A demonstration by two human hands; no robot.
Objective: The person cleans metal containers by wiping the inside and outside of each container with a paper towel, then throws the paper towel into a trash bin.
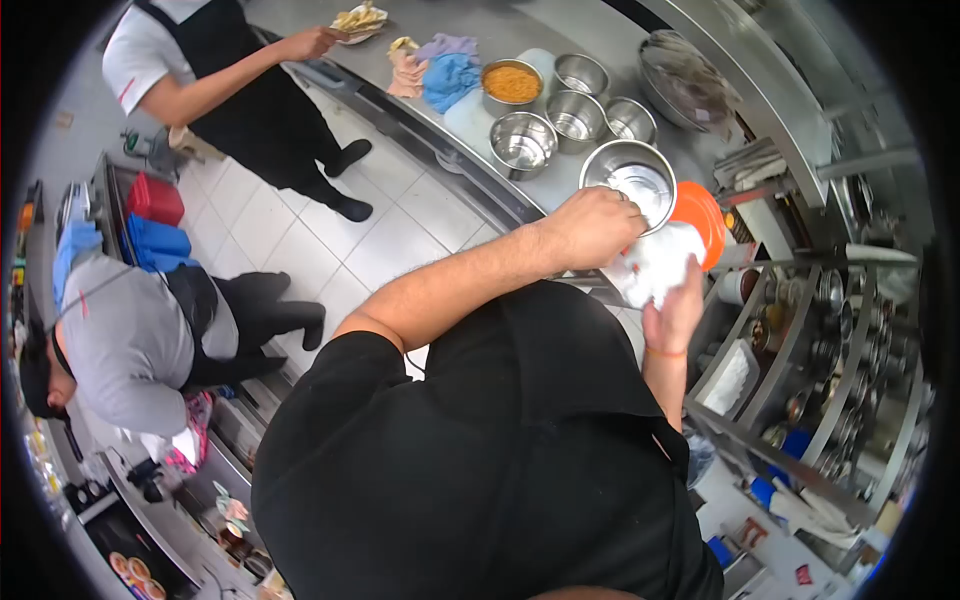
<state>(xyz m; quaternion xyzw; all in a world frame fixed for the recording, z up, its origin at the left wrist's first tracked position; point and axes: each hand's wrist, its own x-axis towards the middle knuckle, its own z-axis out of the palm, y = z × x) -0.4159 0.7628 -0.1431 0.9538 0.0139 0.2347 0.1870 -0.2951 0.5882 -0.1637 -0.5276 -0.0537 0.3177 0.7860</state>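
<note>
My left hand [598, 228] reaches across to a round steel container [655, 160], its fingers closed at the near rim and partly inside it. Just to the right, my right hand [675, 312] curls around a bright white, overexposed bundle [668, 258], which looks like cloth or plastic; I cannot make out which. The bundle lies right below the steel container. Behind both sits an orange round dish [703, 222], partly covered by them. Several more steel containers [575, 118] stand further back on the counter. One container [511, 84] is filled with an orange-brown crumbly food.
Blue, purple and peach cloths [450, 80] lie on the steel counter [390, 65]. At the far left a co-worker [240, 90] in a black apron holds a tray of food [360, 20]. Another person [150, 330] bends at lower left. A wire rack [810, 370] with kitchenware stands right.
</note>
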